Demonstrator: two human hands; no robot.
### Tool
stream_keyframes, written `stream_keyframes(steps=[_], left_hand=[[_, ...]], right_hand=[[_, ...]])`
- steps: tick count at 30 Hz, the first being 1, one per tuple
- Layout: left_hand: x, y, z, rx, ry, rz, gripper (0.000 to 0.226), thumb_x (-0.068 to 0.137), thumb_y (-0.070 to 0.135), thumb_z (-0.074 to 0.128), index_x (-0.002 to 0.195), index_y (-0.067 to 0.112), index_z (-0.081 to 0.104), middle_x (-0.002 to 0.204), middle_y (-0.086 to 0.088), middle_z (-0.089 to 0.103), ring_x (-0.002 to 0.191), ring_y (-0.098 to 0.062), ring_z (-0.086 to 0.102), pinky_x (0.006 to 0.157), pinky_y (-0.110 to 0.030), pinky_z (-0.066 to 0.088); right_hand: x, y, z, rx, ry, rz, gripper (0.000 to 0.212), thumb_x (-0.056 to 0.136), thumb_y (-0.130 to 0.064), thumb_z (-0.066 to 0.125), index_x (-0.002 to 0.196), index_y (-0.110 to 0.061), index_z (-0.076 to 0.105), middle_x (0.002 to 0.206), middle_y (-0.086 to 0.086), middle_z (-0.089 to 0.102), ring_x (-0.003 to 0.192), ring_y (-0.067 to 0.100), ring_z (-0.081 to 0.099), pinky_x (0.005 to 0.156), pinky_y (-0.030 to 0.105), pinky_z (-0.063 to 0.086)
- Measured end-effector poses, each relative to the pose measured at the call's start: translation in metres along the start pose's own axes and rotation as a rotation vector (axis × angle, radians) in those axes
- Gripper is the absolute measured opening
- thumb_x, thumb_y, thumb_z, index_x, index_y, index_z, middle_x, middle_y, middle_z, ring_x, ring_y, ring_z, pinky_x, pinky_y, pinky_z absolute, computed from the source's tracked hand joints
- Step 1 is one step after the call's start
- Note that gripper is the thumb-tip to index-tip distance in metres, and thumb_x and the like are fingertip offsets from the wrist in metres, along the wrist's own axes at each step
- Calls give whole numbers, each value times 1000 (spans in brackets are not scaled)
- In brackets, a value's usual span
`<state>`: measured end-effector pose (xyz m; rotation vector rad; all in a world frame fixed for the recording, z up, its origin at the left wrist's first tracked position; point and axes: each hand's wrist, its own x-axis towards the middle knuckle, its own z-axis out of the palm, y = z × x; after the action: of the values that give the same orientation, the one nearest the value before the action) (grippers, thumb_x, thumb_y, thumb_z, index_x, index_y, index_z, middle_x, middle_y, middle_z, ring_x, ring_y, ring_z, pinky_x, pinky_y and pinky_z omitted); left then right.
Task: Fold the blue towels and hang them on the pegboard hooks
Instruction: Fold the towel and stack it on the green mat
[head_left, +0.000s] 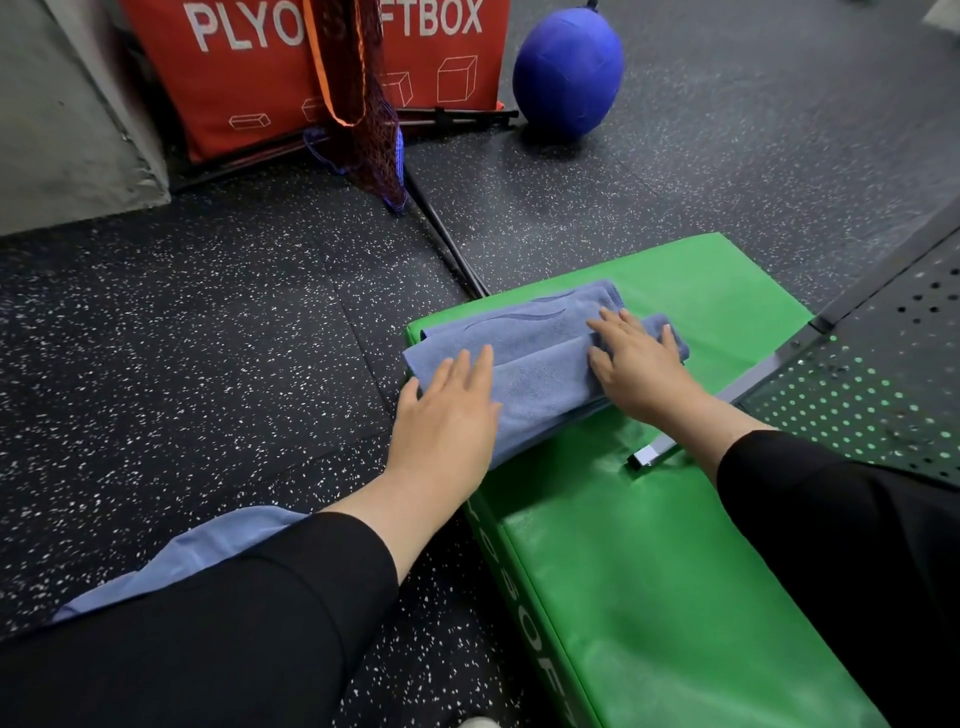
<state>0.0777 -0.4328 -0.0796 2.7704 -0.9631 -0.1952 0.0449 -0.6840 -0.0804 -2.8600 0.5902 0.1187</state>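
- So the blue towel (540, 358) is folded into a long strip on the far corner of the green plyo box (675, 545), with its left end poking out past the box edge.
- Left hand (447, 415) lies flat on that left end, fingers straight and close together, nothing gripped. Right hand (636, 358) presses the right end, fingers spread a bit, also just flat on the cloth.
- Biggest risk imo: the overhanging end slides off the slick vinyl once the hands let go, and the fold flops open onto the speckled floor (208, 338).
- Picking it up from one end only would probably let the layers fan apart too.
- There's a second blue towel (208, 545) lying loose on the floor, partly under the left sleeve, easy to drag or kneel on.
- The perforated pegboard (883, 395) sits on the right; I can't make out any hooks from here.
- Containers: only a red mesh bag (363, 104) hanging in front of the orange plyo box (249, 67), and I can't tell what's inside it.
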Motion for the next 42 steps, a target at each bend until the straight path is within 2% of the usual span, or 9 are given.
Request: stream_keyframes(steps=[3, 6, 13, 18, 28, 32, 37, 40, 42], left_hand=[[10, -5, 0, -69, 12, -154, 56, 104, 39, 45, 153, 16, 31, 144, -6, 54, 134, -26, 49, 106, -45, 36], [17, -11, 0, -154, 3, -246, 33, 99, 41, 51, 119, 18, 62, 123, -8, 60, 117, -32, 55, 94, -43, 39], [22, -20, -2, -573, 23, -368, 14, 82, 31, 67, 77, 21, 59, 88, 0, 64, 92, -29, 61, 85, -40, 50], [17, -24, -9, -918, 45, -432, 16, 85, 23, 76, 87, 9, 70, 69, 2, 55, 63, -15, 48, 56, -26, 37], [34, -45, -17, -1314, 70, -537, 15, 85, 22, 76, 91, 9, 71, 80, -7, 62, 75, -18, 55, 69, -32, 41], [50, -58, -17, -1252, 84, -551, 7, 90, 20, 72, 90, 15, 68, 75, -1, 60, 65, -15, 51, 61, -28, 39], [71, -75, -5, -973, 68, -553, 18, 90, 26, 71, 102, 14, 66, 89, -2, 61, 79, -23, 52, 65, -32, 40], [71, -81, 1, -489, 33, -462, 38, 89, 42, 71, 118, 20, 61, 118, -7, 57, 104, -30, 59, 86, -38, 49], [68, -82, 1, -403, 86, -391, 45, 91, 48, 67, 128, 25, 56, 128, -7, 49, 117, -31, 53, 99, -43, 46]], right_hand=[[2, 7, -3, 4, 17, -35, 54, 96, -14, 41, 149, -22, 42, 160, 0, 37, 153, 18, 23, 122, 60, 5], [7, 14, -6, -49, 47, -48, 52, 93, -12, 46, 144, -21, 49, 148, 4, 50, 140, 22, 43, 120, 58, 14], [21, 17, -8, -103, 108, -67, 45, 90, -11, 51, 133, -20, 60, 132, 7, 60, 128, 28, 51, 115, 52, 21], [33, 12, -21, -65, 151, -62, 36, 90, -13, 49, 120, -23, 67, 124, 3, 63, 124, 27, 53, 111, 47, 26], [69, -16, -54, -60, 42, -64, 39, 93, -17, 45, 127, -27, 63, 126, 4, 69, 122, 29, 58, 105, 42, 32], [92, -27, -55, -76, 0, -51, 39, 95, -20, 43, 128, -29, 61, 128, 4, 68, 124, 30, 57, 106, 43, 33], [113, -38, -31, -117, -108, -17, 44, 95, -22, 46, 138, -29, 53, 135, 3, 63, 130, 28, 52, 109, 47, 28], [113, -41, -12, -161, -129, 5, 46, 96, -19, 44, 142, -26, 50, 142, 7, 56, 133, 29, 49, 114, 51, 24], [111, -42, -6, -163, -55, 5, 46, 97, -18, 42, 141, -24, 52, 142, 9, 53, 134, 30, 47, 115, 56, 20]])
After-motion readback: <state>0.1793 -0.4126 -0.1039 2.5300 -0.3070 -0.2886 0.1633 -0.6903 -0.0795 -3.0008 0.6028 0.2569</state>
